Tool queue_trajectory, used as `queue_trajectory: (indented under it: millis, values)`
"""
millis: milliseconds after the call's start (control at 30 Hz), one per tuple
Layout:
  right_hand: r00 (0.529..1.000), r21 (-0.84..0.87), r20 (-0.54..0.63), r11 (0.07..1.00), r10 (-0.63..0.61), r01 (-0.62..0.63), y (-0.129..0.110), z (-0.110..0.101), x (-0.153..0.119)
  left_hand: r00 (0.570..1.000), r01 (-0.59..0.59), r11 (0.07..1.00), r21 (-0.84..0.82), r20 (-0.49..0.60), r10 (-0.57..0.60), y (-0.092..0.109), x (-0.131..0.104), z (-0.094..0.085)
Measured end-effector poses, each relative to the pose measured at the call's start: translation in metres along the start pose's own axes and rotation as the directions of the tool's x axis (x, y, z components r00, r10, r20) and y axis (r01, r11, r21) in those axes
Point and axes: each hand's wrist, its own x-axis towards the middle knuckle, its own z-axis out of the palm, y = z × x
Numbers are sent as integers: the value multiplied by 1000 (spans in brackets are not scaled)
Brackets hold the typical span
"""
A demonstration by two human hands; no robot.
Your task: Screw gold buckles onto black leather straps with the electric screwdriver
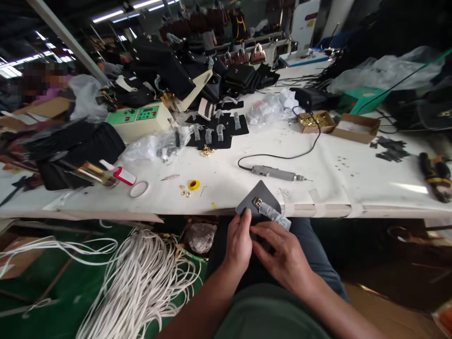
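A dark leather piece [249,203] rests over the table's front edge, with a gold fitting [259,202] and a plastic-wrapped strap [274,215] on it. My left hand [239,238] grips its lower left edge, thumb on top. My right hand [280,249] is at the lower edge beside the strap, its fingers bent around the piece; their tips are partly hidden. Beyond the piece lies a grey handheld electric screwdriver [275,173] with a black cable. Left of the piece are a yellow tape roll [194,184] and several small gold rings [185,192].
Black pieces with wrapped straps [215,134] lie at the middle back, near a control box [141,120]. Cardboard boxes [356,128] stand at the back right. Pliers [436,176] lie far right. White cords [134,282] hang below left.
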Motion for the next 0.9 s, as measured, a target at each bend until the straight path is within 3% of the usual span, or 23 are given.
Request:
queue_trajectory:
  millis: [100,233,367,500,667,733,900]
  values:
    - [995,49,-63,996,77,-74,-10,-20,6,998,-52,999,15,23,51,2,4,-2]
    - [957,-58,-209,975,200,-216,2,-37,17,995,-59,998,16,82,57,7,0,-1]
    - [946,-44,-153,954,287,-297,22,-37,20,989,-74,995,69,130,65,8,-8,0]
    - [932,39,-155,945,327,-325,23,-33,19,988,-99,989,111,128,84,5,-10,-1]
    - [839,286,-43,812,542,-509,20,-35,18,986,-135,972,191,118,114,7,-9,-2]
    - [852,288,-51,825,521,-487,20,-36,17,986,-142,967,210,115,120,9,-8,-1]
    - [942,135,-175,955,286,-264,20,-37,13,980,-176,952,250,134,146,13,-9,2]
